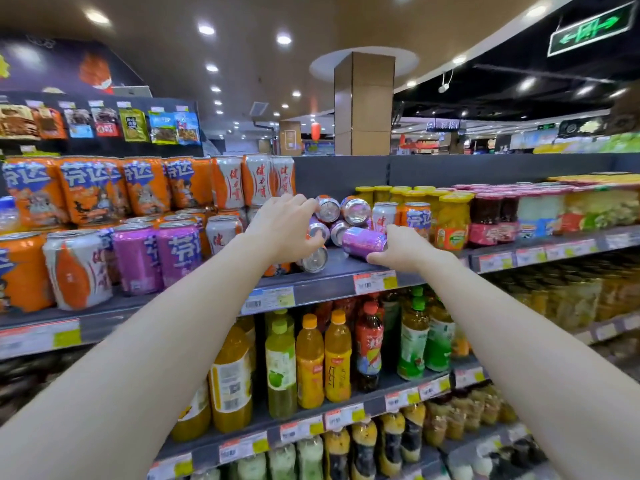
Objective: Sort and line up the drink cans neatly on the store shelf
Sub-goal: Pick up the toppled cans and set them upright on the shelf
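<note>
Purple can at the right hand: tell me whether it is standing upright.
No, the purple can lies on its side on the shelf, gripped by the right hand.

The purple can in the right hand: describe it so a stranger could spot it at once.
On the grey shelf, upright drink cans stand left and fruit jars right. Between them lies a heap of toppled cans; the purple can is at its front right, gripped by the right hand. It alone shows its purple side, not a silver end.
</note>
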